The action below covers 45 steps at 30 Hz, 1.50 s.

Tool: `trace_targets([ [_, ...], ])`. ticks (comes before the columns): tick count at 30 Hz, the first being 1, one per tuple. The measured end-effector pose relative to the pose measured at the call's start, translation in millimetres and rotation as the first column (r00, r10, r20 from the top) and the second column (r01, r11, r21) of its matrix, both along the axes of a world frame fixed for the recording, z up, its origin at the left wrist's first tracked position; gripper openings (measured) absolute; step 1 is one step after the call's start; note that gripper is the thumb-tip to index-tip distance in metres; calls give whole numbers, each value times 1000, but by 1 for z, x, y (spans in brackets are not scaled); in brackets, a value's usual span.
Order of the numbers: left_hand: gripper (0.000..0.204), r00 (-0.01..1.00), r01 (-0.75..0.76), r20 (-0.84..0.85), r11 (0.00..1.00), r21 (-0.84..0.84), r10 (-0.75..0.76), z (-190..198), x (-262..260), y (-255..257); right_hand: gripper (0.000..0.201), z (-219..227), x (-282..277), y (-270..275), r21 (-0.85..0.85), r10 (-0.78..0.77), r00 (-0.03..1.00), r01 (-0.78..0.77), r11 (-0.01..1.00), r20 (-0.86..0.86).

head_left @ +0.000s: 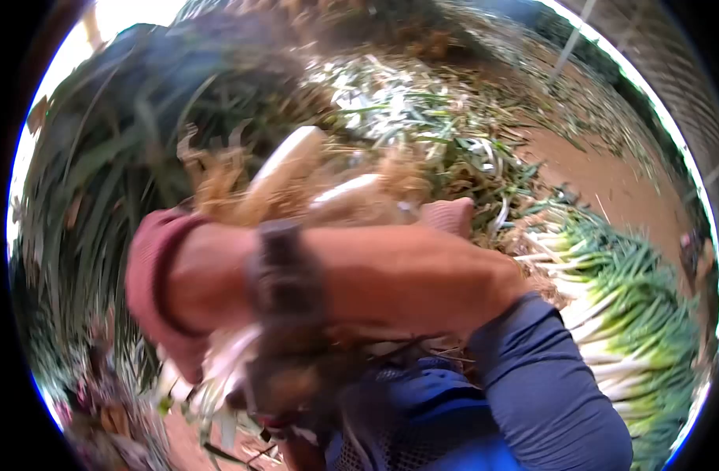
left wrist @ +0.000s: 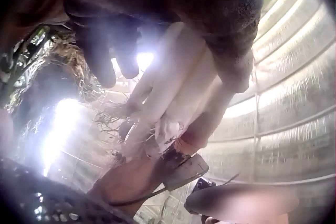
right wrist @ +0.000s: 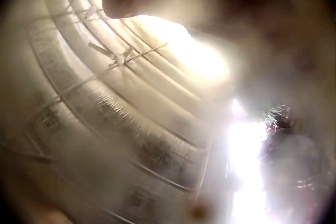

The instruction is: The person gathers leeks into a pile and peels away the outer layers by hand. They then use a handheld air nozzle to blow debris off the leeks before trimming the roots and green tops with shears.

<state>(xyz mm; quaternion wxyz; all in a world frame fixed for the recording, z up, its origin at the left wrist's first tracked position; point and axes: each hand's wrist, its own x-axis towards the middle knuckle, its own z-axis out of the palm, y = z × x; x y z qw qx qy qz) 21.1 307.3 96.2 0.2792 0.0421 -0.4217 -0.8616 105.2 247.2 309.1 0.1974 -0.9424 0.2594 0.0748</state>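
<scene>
White leek stalks [left wrist: 181, 90] with stringy roots hang from the dark, gloved left hand [left wrist: 163, 1], whose fingers and thumb curl round them in the left wrist view. In the head view, leek bases [head_left: 292, 157] with tan roots show above the bare right forearm, which crosses the picture. At its left end is the right hand [head_left: 155, 286] in a maroon glove, mostly cuff, its fingers hidden. Pale stalks [head_left: 230, 361] show beside that glove. A patch of pink knit fabric [head_left: 450, 216] shows behind the forearm. The right wrist view is too blurred to show a grip.
Long green leaves [head_left: 100, 165] form a tall heap at the left. A row of leeks [head_left: 626, 337] lies at the right, white ends inward. Cut leaf scraps [head_left: 398, 98] cover the ground ahead, beside brown soil [head_left: 587, 169]. A ribbed roof [left wrist: 289, 103] is overhead.
</scene>
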Motion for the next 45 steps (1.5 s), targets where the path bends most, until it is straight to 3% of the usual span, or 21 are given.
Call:
trace_targets([
  [1,72,999,32,34,995,-93,-29,13,-26,-3,51,56,-31,35,-146,2,1000,-1,989,9],
  [2,71,996,63,74,983,-175,-50,25,-49,-2,51,72,-34,46,-162,19,1000,-16,987,17],
  [6,67,972,192,205,903,-384,-120,47,-128,24,50,67,-74,48,-153,-109,993,116,981,52],
  [12,61,896,437,310,762,-479,-319,47,-213,86,49,64,-178,57,-110,-450,887,460,881,102],
  [21,53,738,667,307,582,-465,-601,34,-253,140,47,48,-288,49,-55,-780,584,807,588,224],
  [28,47,664,720,233,524,-455,-710,36,-248,175,46,32,-331,77,-59,-867,330,941,332,373],
  [34,43,659,700,136,537,-470,-740,75,-232,223,46,44,-348,163,-83,-771,144,990,118,621],
  [39,41,649,635,-68,589,-500,-757,150,-206,257,45,68,-343,277,-71,-560,35,997,-43,827],
  [41,40,624,606,-160,603,-518,-765,184,-194,272,45,70,-333,351,-55,-433,-8,990,-132,901],
  [45,38,524,584,-299,592,-555,-797,239,-169,300,45,55,-271,524,45,-183,-128,915,-401,975],
])
